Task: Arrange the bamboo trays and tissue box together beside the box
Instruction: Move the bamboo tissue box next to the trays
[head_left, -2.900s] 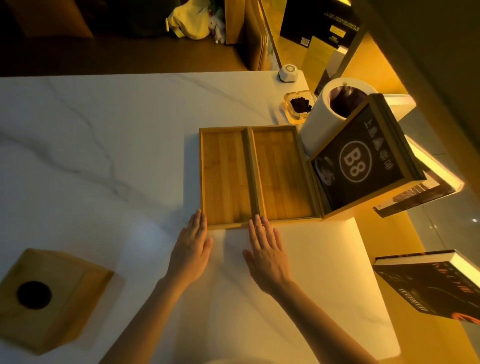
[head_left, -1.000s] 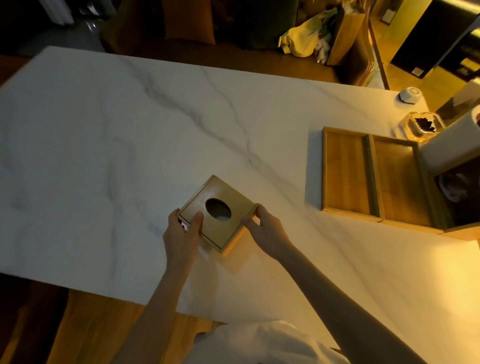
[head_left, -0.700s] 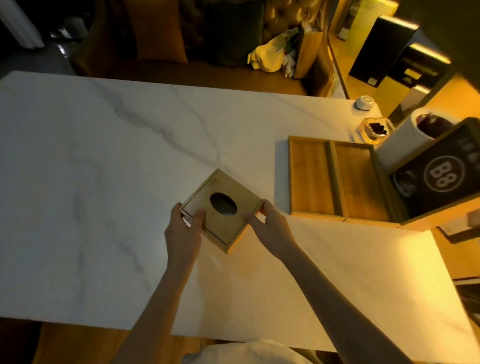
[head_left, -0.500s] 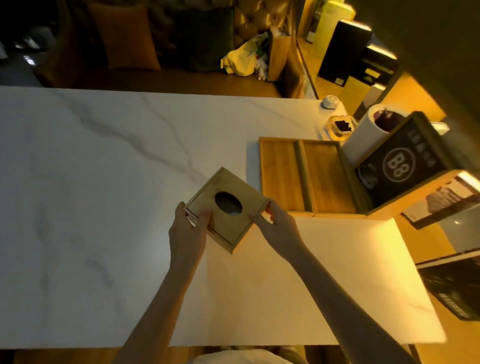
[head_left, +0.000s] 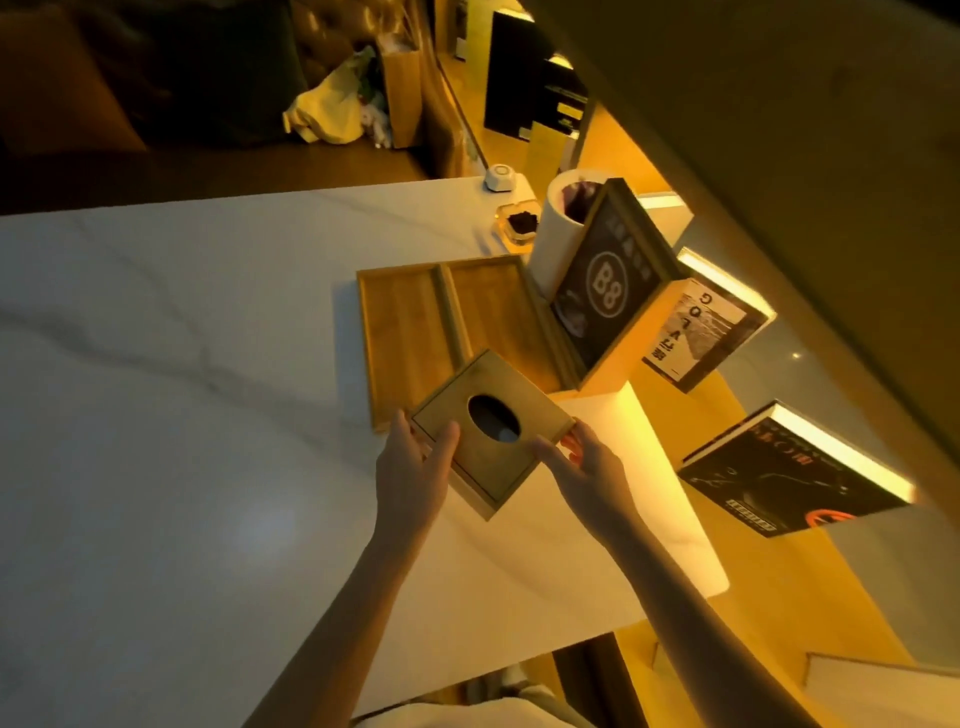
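marble table: tissue box hides tray corners.

The square bamboo tissue box, oval-holed, sits rotated, overlapping two adjoining bamboo trays beside the box.

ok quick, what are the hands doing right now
Left hand: gripping the left side of the tissue box.
Right hand: gripping its right side.

White marble table with two bamboo trays, box
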